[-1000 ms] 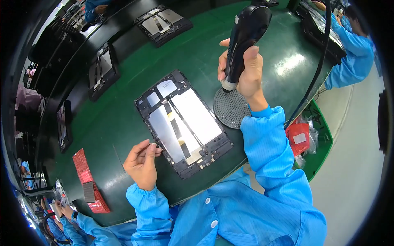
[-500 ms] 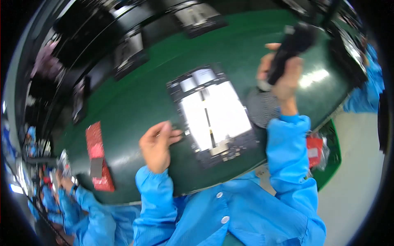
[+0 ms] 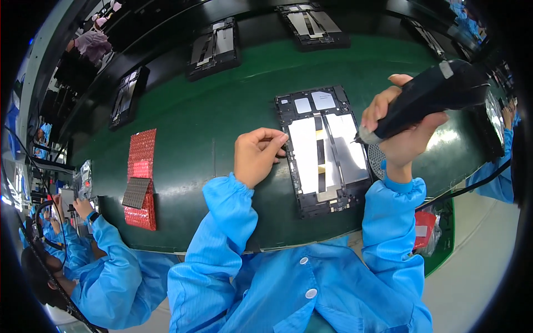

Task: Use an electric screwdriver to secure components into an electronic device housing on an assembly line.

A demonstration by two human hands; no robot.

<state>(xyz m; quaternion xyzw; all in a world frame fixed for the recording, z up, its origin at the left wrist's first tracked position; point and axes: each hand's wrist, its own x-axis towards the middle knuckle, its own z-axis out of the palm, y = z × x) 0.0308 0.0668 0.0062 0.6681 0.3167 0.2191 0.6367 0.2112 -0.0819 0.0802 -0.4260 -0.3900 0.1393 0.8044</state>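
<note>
On the green table in front of me lies an opened tablet (image 3: 347,150), with silver battery plates, a dark frame and ribbon cables in its middle. My right hand (image 3: 402,136) is wrapped around a black electric screwdriver (image 3: 438,91), tilted so that its bit points at the tablet's right side. A slight gap or contact there cannot be told. At the opposite edge, my left hand (image 3: 258,155) has thumb and forefinger pinched together; anything between them is too small to make out. Partly behind my right wrist sits a round perforated grey plate (image 3: 376,160).
Several more opened tablets, such as this one (image 3: 214,47), line the dark shelf at the back. Red bubble wrap (image 3: 142,155) with a grey patterned strip (image 3: 136,192) lies left. A green bin (image 3: 444,244) with red packets stands low right. Co-workers sit at both sides.
My right hand has brought the screwdriver lower, its bit now beside the tablet. My left hand has moved up to the tablet's left edge. The whole view has shifted.
</note>
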